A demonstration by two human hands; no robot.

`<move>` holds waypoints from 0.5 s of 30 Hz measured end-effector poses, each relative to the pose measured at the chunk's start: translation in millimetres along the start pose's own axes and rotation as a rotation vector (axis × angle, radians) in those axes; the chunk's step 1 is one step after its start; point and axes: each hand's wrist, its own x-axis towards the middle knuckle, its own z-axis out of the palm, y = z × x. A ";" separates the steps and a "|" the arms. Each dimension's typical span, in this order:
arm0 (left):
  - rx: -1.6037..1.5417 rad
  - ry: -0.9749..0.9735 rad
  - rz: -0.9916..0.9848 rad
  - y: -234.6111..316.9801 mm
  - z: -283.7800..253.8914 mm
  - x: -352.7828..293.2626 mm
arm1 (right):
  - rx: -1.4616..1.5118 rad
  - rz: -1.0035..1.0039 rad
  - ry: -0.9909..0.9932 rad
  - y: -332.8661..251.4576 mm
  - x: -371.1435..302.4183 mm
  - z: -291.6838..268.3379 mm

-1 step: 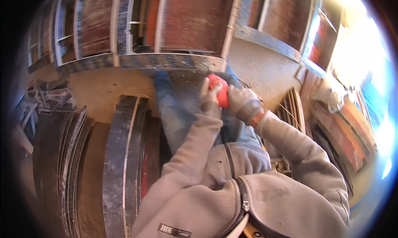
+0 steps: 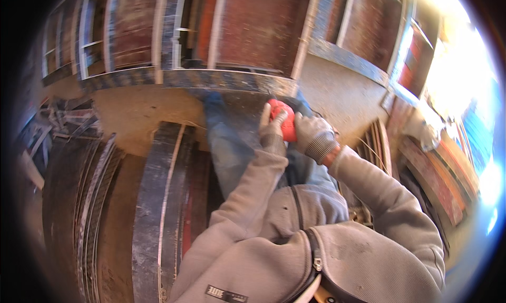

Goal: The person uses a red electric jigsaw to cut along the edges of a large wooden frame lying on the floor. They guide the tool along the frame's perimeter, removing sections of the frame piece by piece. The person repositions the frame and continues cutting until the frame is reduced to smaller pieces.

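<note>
Toward eight o'clock lie dark boards [image 2: 149,213]. Near centre, toward two o'clock, the left hand [image 2: 272,122] has its grip clasped round a red tool [image 2: 286,126]; the right hand [image 2: 314,134] curls beside it, its hold hidden. Work looks under way; what remains cannot be told.

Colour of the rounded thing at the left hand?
The rounded thing at the left hand is red; the head view shows it best.
</note>
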 end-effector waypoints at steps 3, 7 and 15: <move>0.152 0.043 0.178 90.1 -45.9 6.5 | 0.024 -0.114 0.034 -90.5 20.7 -19.8; 0.149 0.041 0.284 206.3 -125.2 28.8 | 0.043 -0.171 0.096 -211.8 71.0 -35.2; 0.100 0.044 0.140 312.4 -172.6 91.6 | 0.067 -0.155 0.126 -317.8 136.6 -46.8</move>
